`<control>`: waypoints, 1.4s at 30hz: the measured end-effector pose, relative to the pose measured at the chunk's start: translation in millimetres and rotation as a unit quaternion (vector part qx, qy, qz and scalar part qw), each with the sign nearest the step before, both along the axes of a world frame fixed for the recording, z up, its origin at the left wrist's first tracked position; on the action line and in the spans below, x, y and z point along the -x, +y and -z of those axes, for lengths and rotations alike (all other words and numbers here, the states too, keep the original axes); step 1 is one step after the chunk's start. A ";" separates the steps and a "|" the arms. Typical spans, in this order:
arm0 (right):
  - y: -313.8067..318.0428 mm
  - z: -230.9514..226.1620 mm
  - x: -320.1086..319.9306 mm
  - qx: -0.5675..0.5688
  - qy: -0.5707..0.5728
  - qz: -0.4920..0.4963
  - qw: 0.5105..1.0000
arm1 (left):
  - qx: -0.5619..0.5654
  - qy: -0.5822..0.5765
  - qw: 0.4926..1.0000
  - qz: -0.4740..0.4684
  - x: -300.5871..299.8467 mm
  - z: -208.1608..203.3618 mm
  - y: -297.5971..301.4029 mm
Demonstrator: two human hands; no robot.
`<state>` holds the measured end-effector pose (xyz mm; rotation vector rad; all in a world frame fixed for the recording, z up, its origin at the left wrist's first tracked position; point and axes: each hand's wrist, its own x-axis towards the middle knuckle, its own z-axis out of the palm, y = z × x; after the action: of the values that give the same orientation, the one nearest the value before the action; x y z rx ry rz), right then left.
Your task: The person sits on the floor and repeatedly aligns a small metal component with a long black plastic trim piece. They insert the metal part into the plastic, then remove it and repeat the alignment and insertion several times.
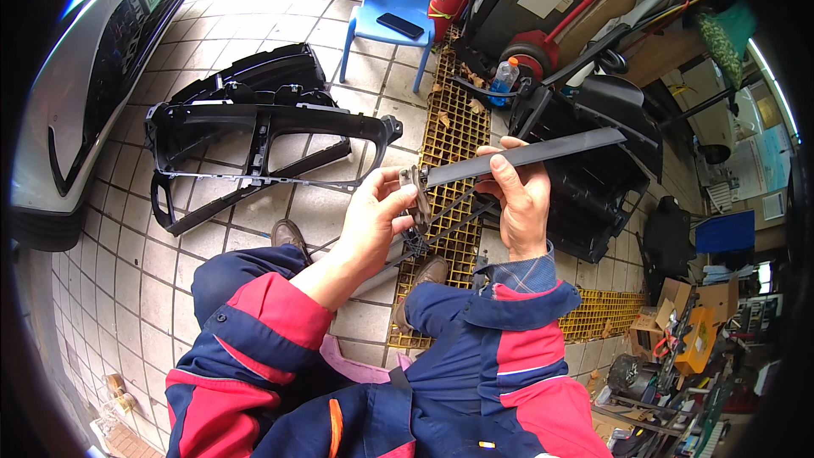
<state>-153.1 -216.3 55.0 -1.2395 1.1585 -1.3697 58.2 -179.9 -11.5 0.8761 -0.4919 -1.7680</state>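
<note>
My right hand (523, 212) grips a long, flat, dark grey slat (564, 147), thumb on top and fingers beneath. The slat tilts up toward the right. At its left end, my left hand (365, 225) pinches a small, dirty, metal-coloured bracket-like piece (415, 191) between thumb and fingers. Thin black bars (462, 219) run below the slat, with a black clustered part (415, 242) under my left fingertips. How these pieces join is partly hidden by my hands. Both hands are over the yellow floor grating (458, 125).
Large black plastic frames (259, 142) lie on the tiles ahead left, beside a silver car (64, 110). A blue chair (394, 0) bears a phone (400, 25). Red fire extinguishers (451, 0), a bottle (504, 76) and black panels (585, 203) stand right. Cluttered boxes (661, 314) sit far right.
</note>
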 end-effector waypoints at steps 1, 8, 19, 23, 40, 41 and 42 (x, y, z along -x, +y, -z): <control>-0.5 0.7 0.1 -0.003 0.003 0.004 1.000 | 0.003 -0.003 1.000 0.002 0.3 -0.1 0.2; -1.2 1.2 1.1 -0.010 0.016 0.013 1.000 | 0.000 -0.006 1.000 0.006 -0.2 0.6 0.4; -0.5 0.0 1.3 -0.017 0.003 0.003 1.000 | 0.005 0.003 1.000 0.002 0.0 1.4 -0.4; -1.0 1.4 2.4 -0.027 0.021 0.016 0.999 | 0.009 0.005 1.000 0.002 0.9 1.6 0.5; -1.5 3.2 2.5 -0.017 0.026 0.020 0.999 | 0.007 0.007 1.000 0.004 1.1 2.6 1.0; -1.5 3.6 2.5 -0.017 0.026 0.022 0.999 | 0.007 0.008 1.000 0.004 1.2 2.7 0.9; -1.5 3.4 2.8 -0.019 0.028 0.021 0.999 | 0.007 0.008 1.000 0.003 1.2 2.7 0.9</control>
<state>-155.8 -217.8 51.5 -1.2399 1.2503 -1.3463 57.1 -179.0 -14.1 0.8513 -0.4966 -1.7726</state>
